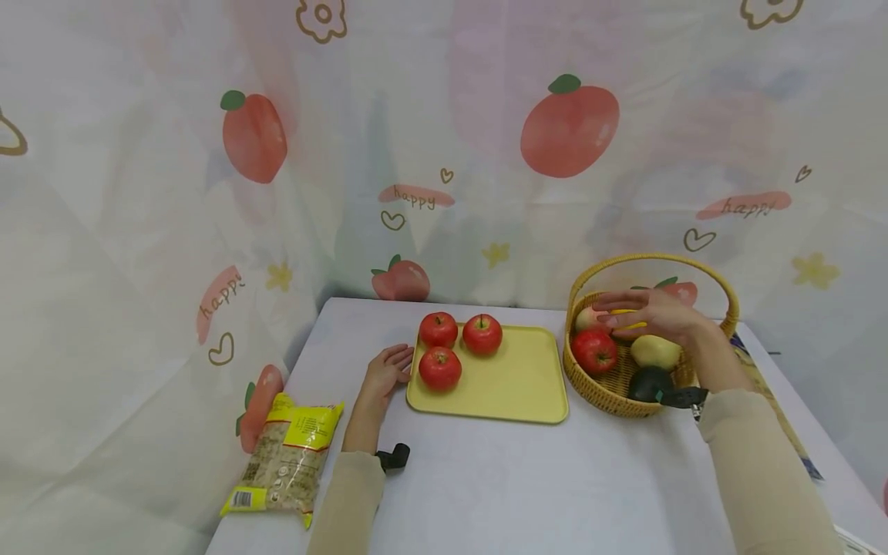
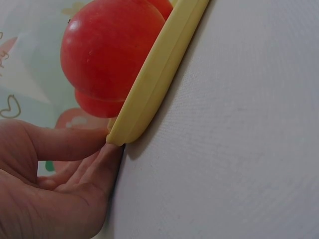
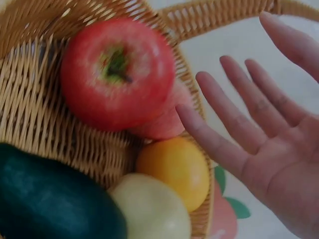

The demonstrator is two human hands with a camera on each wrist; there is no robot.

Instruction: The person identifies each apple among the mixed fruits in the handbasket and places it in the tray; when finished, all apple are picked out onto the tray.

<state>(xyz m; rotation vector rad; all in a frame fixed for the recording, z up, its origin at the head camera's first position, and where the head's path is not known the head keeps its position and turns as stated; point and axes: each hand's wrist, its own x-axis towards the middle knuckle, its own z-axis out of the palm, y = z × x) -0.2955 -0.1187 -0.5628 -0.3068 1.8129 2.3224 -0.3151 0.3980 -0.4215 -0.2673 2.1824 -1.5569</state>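
Three red apples (image 1: 440,368) sit at the left end of a yellow rectangular tray (image 1: 513,385). My left hand (image 1: 387,373) is at the tray's left edge; in the left wrist view its thumb (image 2: 75,143) touches the rim. Over the wicker basket (image 1: 603,397) my right hand (image 1: 652,312) is held with fingers spread, gripping nothing. Inside the basket lie a red apple (image 3: 117,74), a pinkish peach-like fruit (image 3: 167,114), an orange-yellow fruit (image 3: 174,172), a pale yellow-green fruit (image 3: 152,209) and a dark green fruit (image 3: 55,199).
A clear and yellow bag (image 1: 287,455) of beige contents lies at the table's left edge. The basket's tall handle (image 1: 652,257) arches over its fruit. A flat patterned item (image 1: 777,408) lies right of the basket. Printed curtains hang behind the white table (image 1: 527,486).
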